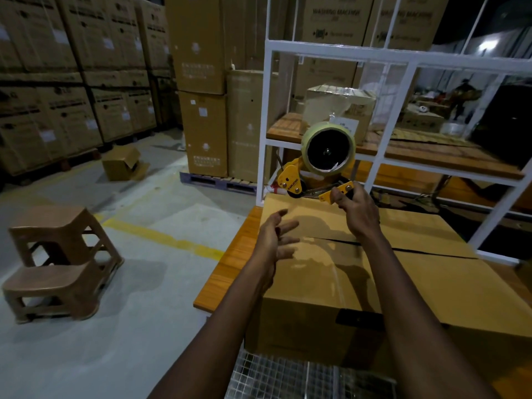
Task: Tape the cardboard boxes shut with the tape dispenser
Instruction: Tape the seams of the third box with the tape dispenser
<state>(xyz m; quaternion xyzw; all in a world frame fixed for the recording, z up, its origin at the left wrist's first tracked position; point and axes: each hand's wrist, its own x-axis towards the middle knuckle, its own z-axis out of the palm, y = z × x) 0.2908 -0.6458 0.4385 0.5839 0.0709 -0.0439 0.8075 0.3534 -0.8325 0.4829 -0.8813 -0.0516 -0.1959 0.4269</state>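
A large cardboard box (417, 272) lies on a wooden table (227, 263) in front of me, its two top flaps meeting at a dark open seam. A yellow tape dispenser (311, 171) with a pale roll of tape stands at the box's far edge. My right hand (358, 210) grips the dispenser's handle. My left hand (276, 237) hovers just above the left part of the box top, fingers spread and relaxed, holding nothing.
A white metal rack (403, 61) with wooden shelves and a smaller box (339, 108) stands behind the table. Two stacked brown plastic stools (57, 260) sit on the floor at left. Tall stacks of cartons line the back. A small open box (123, 162) lies on the floor.
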